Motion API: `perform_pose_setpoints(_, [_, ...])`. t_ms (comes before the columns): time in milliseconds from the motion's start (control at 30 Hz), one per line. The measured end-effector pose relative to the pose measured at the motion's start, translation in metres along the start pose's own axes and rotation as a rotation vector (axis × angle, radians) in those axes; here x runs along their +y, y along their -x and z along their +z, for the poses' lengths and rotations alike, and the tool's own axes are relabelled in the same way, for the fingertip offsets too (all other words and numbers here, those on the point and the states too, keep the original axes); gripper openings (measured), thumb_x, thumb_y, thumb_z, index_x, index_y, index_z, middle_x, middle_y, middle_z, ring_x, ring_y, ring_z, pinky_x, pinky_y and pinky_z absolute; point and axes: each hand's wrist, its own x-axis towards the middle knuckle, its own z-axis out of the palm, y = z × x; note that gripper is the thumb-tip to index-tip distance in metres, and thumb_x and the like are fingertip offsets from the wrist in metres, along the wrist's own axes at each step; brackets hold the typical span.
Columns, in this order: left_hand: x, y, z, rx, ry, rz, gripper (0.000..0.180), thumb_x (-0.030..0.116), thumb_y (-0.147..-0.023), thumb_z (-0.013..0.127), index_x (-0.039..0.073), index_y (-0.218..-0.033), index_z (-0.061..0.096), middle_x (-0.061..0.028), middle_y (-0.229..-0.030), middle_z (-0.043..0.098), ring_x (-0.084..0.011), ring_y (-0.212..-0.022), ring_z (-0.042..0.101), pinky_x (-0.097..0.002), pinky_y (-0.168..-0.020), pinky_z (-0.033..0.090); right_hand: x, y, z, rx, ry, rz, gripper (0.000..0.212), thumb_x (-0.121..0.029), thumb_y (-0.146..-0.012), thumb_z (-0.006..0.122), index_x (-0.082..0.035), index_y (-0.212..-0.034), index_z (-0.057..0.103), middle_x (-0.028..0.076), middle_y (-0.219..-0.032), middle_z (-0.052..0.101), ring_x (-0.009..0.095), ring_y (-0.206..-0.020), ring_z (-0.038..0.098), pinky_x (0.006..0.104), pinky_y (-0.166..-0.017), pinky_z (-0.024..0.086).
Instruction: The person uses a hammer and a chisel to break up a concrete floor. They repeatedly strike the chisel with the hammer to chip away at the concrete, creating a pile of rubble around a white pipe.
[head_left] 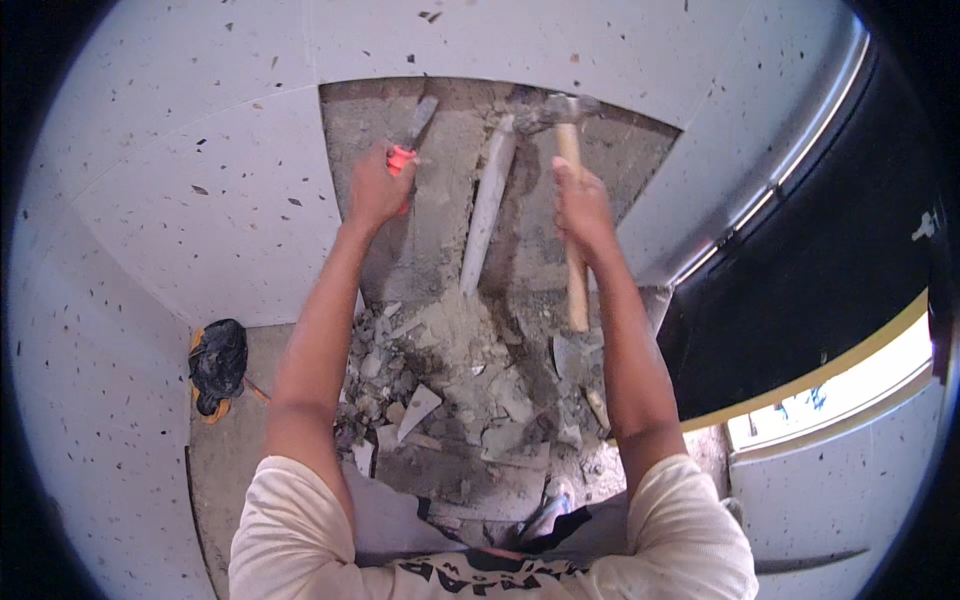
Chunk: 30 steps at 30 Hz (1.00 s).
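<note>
My left hand (pixel 376 190) is closed around the red-orange grip of a flat chisel (pixel 423 118). The grey blade points up and slightly right, near the upper edge of a bare cement patch (pixel 430 215) in the wall. My right hand (pixel 584 208) grips the wooden handle of a hammer (pixel 577 290) at about its middle. Its dark metal head is uppermost, close to the upper end of a grey pipe (pixel 488 205). This pipe slants down through a rough channel in the patch, between my two hands. Hammer and chisel are apart.
White speckled tiles (pixel 200 190) surround the patch. Broken tile and mortar rubble (pixel 470 390) lies heaped below it, by my foot (pixel 550 510). A black plastic bag (pixel 218 360) with something yellow sits at left. At right are a metal-edged dark panel (pixel 800 260) and a bright opening (pixel 835 390).
</note>
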Motion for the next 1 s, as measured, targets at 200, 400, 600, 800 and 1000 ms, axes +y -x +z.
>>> perform_pose_setpoints(200, [0.028,0.003,0.004,-0.028,0.046,-0.097,0.036,0.030,-0.081,0.068,0.001,-0.098,0.056,-0.0232,-0.088,0.065,-0.0401,-0.085,0.064,-0.0468,-0.073,0.049,0.013,-0.016,-0.007,0.223,0.194,-0.184,0.049,-0.049,-0.093,0.051,0.000,-0.092,0.059,0.014,-0.069,0.058,0.027,-0.073,0.062,0.0449,-0.069,0.047])
perform_pose_setpoints(400, [0.005,0.001,0.000,0.004,-0.052,-0.002,0.037,0.030,-0.080,0.069,0.000,-0.098,0.056,-0.0235,-0.086,0.065,-0.0407,-0.083,0.064,-0.0469,-0.072,0.049,-0.002,-0.008,-0.005,0.051,0.125,-0.122,0.048,-0.050,-0.092,0.052,-0.003,-0.086,0.055,0.006,-0.061,0.051,0.019,-0.053,0.052,0.0355,-0.049,0.042])
perform_pose_setpoints(600, [0.025,0.002,0.012,-0.017,0.011,-0.100,0.039,0.032,-0.080,0.069,0.000,-0.097,0.056,-0.0241,-0.086,0.065,-0.0411,-0.082,0.064,-0.0476,-0.071,0.049,0.028,-0.016,-0.005,0.116,0.213,-0.167,0.043,-0.050,-0.092,0.054,-0.007,-0.088,0.052,-0.001,-0.056,0.044,0.011,-0.041,0.044,0.0291,-0.037,0.039])
perform_pose_setpoints(800, [0.010,0.005,0.003,0.029,-0.008,-0.069,0.039,0.033,-0.079,0.069,0.000,-0.096,0.056,-0.0234,-0.085,0.065,-0.0410,-0.082,0.064,-0.0471,-0.071,0.049,0.020,0.003,-0.028,-0.119,0.084,0.106,0.043,-0.051,-0.091,0.055,-0.008,-0.085,0.051,-0.002,-0.057,0.045,0.011,-0.039,0.043,0.0282,-0.036,0.037])
perform_pose_setpoints(1000, [0.012,0.002,0.007,0.028,-0.030,-0.050,0.036,0.031,-0.079,0.070,0.002,-0.095,0.057,-0.0178,-0.082,0.065,-0.0344,-0.076,0.065,-0.0421,-0.068,0.049,0.118,0.019,-0.060,-0.271,0.339,0.313,0.051,-0.053,-0.089,0.056,-0.001,-0.089,0.056,0.003,-0.056,0.048,0.016,-0.046,0.050,0.0364,-0.044,0.042])
